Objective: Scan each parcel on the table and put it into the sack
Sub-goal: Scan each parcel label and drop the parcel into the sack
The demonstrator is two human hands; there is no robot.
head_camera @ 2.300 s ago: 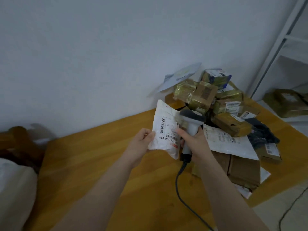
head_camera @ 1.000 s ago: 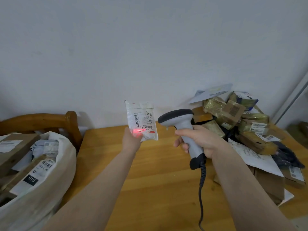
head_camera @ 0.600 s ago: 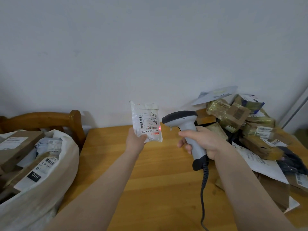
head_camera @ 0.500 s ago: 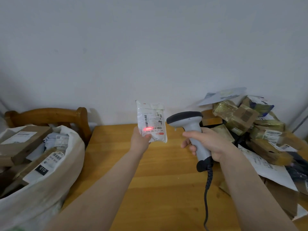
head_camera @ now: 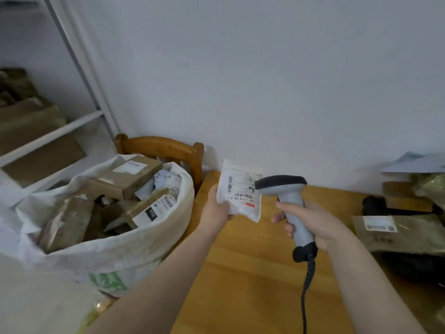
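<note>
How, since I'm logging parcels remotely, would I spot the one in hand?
Find the wooden table against the white wall. Over its left edge, beside the full sack, the left hand holds a small pouch. Unlike the brown boxes nearby, it is soft, white and its label reads 015.

wooden table (head_camera: 250, 280), parcels (head_camera: 395, 231) piled at its right end

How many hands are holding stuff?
2. The left hand holds a white parcel; the right hand grips the barcode scanner. Both are above the table.
</note>
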